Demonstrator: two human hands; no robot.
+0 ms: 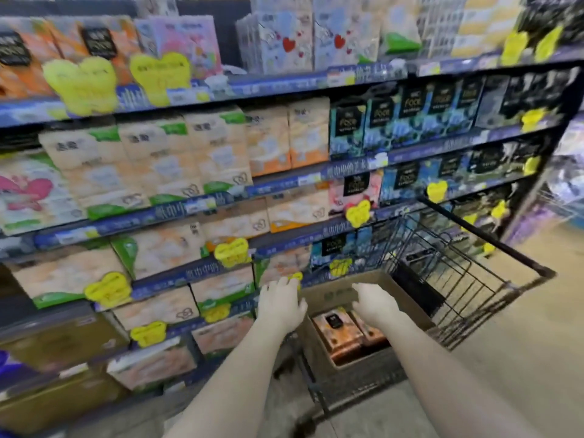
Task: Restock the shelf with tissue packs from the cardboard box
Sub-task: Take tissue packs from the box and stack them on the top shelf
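An open cardboard box [328, 292] sits in a black wire shopping cart [455, 273] beside the shelf. Orange tissue packs [343, 335] with a black label lie at the bottom of the box. My left hand [279, 303] is stretched out over the box's left rim, fingers spread and holding nothing. My right hand [374, 303] hovers above the box opening, fingers loosely bent downward, also empty. The shelf [177, 213] in front carries rows of tissue packs in orange, green, blue and black wrapping.
Yellow heart-shaped price tags [232, 251] hang from the shelf edges. Brown cartons [60, 346] stand on the lowest level at left. The cart's handle [483, 237] runs diagonally at right. Tan floor [521, 343] lies open to the right of the cart.
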